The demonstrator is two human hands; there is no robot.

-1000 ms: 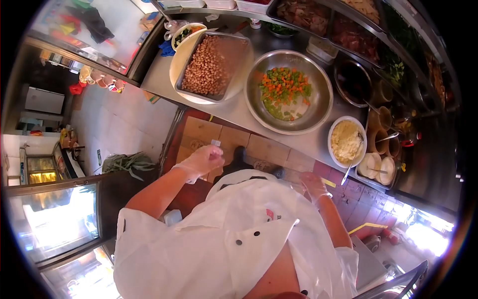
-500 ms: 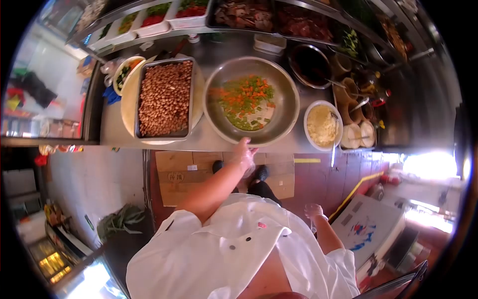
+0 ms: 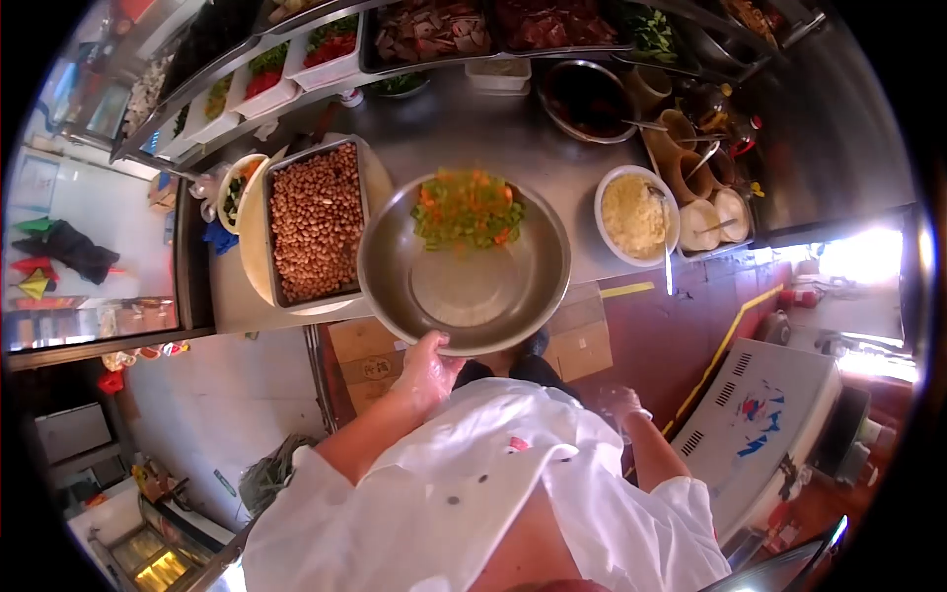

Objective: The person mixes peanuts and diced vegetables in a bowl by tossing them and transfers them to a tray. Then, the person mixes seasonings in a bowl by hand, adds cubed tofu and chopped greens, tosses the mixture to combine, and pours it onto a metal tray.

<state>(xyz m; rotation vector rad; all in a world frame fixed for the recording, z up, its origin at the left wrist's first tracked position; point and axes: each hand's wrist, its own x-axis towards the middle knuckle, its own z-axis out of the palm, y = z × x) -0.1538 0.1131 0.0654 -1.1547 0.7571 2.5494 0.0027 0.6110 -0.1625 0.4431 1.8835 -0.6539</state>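
A wide steel bowl (image 3: 464, 335) hangs partly over the counter's near edge, in line with my body. My left hand (image 3: 429, 369), in what looks like a clear glove, grips its near rim and is closed on it. Diced green and orange vegetables (image 3: 468, 212) bunch at the far side of the bowl, their upper part smeared by motion. The near part of the bowl's floor shows bare metal. My right hand (image 3: 619, 403) is down at my right side, away from the counter. Its fingers are blurred, and I see nothing held in it.
Left of the bowl, a tray of peanuts (image 3: 318, 222) rests on a round board (image 3: 254, 242). To the right stand a white bowl (image 3: 674, 225) of pale minced food with a spoon, and a dark-filled bowl (image 3: 589, 99). Ingredient trays (image 3: 429, 30) line the back shelf.
My left hand has pulled the steel bowl toward me, past the counter edge. The vegetables, earlier spread over its middle, are now gathered at the far side. My right hand has stayed low.
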